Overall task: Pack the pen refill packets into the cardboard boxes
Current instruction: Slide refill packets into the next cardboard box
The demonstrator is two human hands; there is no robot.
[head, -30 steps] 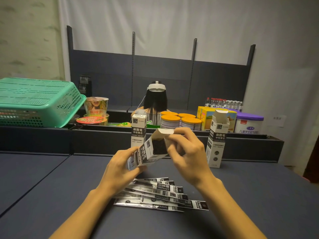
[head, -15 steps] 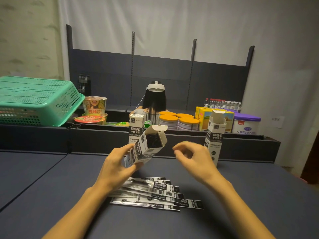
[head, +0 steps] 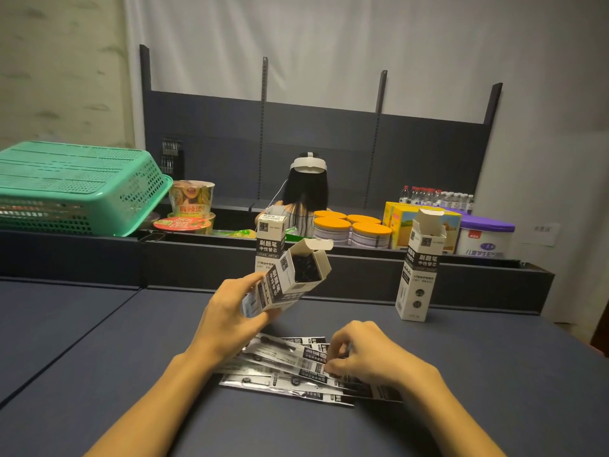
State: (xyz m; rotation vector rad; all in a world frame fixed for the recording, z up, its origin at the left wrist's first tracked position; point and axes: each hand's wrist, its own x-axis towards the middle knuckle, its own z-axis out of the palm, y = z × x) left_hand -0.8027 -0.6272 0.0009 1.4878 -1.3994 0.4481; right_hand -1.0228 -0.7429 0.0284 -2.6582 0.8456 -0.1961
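cardboard made the small box [head: 290, 282] that the left hand [head: 230, 321] gripped, up above the middle of the dark table [head: 82, 357]. its fingers were curled round the lower end. the box was tilted, with its long side running from lower left to upper right, and its open mouth and raised flap pointed up and to the right. something dark showed inside, so it looked partly filled, but i could not tell how full.

the right hand [head: 365, 354] was down on the pile of refill packets [head: 290, 371], near the front edge of the table, pinching the end of one packet. the packets lay flat, long sides mostly left to right.

two more boxes stood upright toward the back edge: one closed [head: 271, 239], one open [head: 420, 268]. several packets were left, so the job looked far from done.
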